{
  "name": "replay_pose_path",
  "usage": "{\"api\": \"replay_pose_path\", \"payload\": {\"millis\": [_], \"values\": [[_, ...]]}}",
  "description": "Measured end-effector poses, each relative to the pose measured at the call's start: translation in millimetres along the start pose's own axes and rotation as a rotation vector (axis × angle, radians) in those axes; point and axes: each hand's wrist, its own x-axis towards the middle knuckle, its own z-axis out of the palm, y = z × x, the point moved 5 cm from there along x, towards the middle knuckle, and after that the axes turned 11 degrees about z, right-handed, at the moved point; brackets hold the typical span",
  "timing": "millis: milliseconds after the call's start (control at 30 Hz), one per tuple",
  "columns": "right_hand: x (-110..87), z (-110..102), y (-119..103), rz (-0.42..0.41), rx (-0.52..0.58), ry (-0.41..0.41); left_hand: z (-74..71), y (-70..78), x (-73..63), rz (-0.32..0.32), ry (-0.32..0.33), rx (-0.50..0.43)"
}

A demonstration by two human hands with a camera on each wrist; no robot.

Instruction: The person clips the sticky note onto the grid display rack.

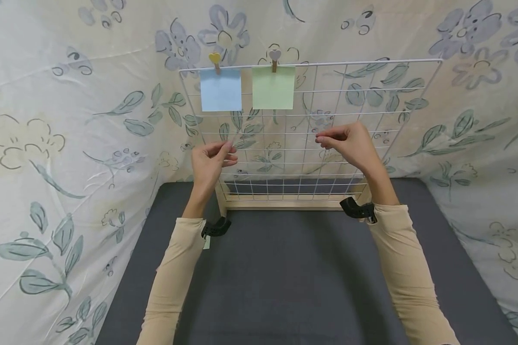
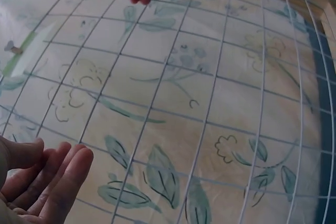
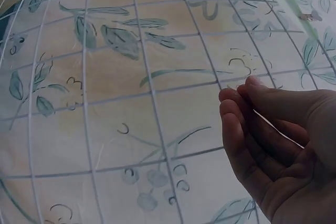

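Observation:
In the head view my left hand (image 1: 211, 160) is in front of the lower left of a white wire grid (image 1: 308, 63), its fingers loosely bent and nothing between them. My right hand (image 1: 345, 143) hovers before the grid's right half, thumb and fingertips close together; the right wrist view shows no object there. From the top wire hang a blue paper note (image 1: 221, 91) under a yellow heart clothespin (image 1: 215, 60) and a green paper note (image 1: 273, 88) under a whitish heart clothespin (image 1: 274, 57). Both notes are above the hands.
A wooden base (image 1: 285, 205) carries the grid on a dark grey table (image 1: 276, 278). Part of a green paper (image 1: 206, 243) peeks out beside my left forearm, which hides the rest. Floral fabric (image 1: 69, 143) surrounds the table at the back and sides.

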Motion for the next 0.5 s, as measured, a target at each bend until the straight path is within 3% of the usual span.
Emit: {"api": "replay_pose_path", "payload": {"millis": [100,500], "values": [[-4.7,0.1,12.5,0.035,-0.006,-0.002,-3.9,-5.4,-5.1,-0.011,0.008,-0.007],[-21.5,7.7,70.1,0.082,-0.026,-0.023,-30.7,-47.7,-38.9,-0.18,0.061,0.026]]}}
